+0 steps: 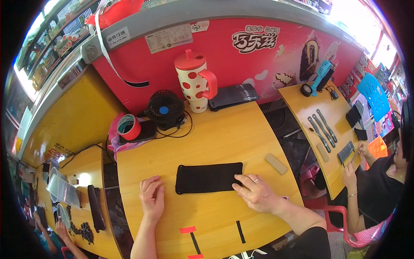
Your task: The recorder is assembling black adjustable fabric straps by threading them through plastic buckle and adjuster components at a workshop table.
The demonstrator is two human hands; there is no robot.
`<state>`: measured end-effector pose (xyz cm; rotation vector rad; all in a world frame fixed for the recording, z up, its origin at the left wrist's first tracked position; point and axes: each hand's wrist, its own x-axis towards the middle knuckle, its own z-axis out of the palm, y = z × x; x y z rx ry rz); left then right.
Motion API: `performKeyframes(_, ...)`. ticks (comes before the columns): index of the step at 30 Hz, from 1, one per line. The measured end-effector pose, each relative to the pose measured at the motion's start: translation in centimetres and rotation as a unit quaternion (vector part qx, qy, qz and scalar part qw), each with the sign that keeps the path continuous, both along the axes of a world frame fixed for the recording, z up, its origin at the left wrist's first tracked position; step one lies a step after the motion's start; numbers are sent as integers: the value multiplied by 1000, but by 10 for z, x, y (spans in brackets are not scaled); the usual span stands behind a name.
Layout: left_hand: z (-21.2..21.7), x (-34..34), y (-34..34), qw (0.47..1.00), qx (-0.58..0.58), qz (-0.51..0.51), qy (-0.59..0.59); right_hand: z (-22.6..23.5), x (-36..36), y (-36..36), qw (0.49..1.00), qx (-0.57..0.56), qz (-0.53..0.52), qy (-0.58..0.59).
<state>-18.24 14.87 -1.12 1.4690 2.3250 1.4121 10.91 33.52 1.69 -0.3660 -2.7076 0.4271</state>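
Note:
A flat black fabric rectangle [209,177] lies on the wooden table in front of me, its long side running left to right. Small round dots sit at its left corners. My right hand [255,194], with a ring on one finger, grips the fabric's lower right corner between thumb and fingertips. To the left of the fabric, apart from it, my left hand [152,197] rests on the tabletop with its fingers loosely bent and nothing in them. A tan block [276,164] lies beyond my right hand.
Along the back stand a black fan [165,109], a red-dotted tumbler [196,82], a stack of dark flat pieces [233,96] and a tape roll [129,127]. Black and red strips [195,243] mark the near edge. Another person [373,190] works at the right table.

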Motion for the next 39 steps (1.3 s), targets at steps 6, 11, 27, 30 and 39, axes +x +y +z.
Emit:
performKeyframes(6, 2, 1, 0, 1000, -6, -11, 18, -2, 5, 4, 999, 2, 31, -9)
performKeyframes(11, 3, 4, 2, 999, -12, 6, -34, -2, 8, 4, 999, 0, 36, -15)
performKeyframes(27, 15, 18, 6, 961, -160, -69, 215, 2, 5, 2, 997, -20, 75, -8)
performKeyframes(30, 16, 18, 3, 964, -167, -68, 195, 3, 2, 2, 994, -35, 101, -2)
performKeyframes(39, 11, 10, -1, 981, -84, -150, 95, -3, 4, -1, 996, -54, 63, 22)
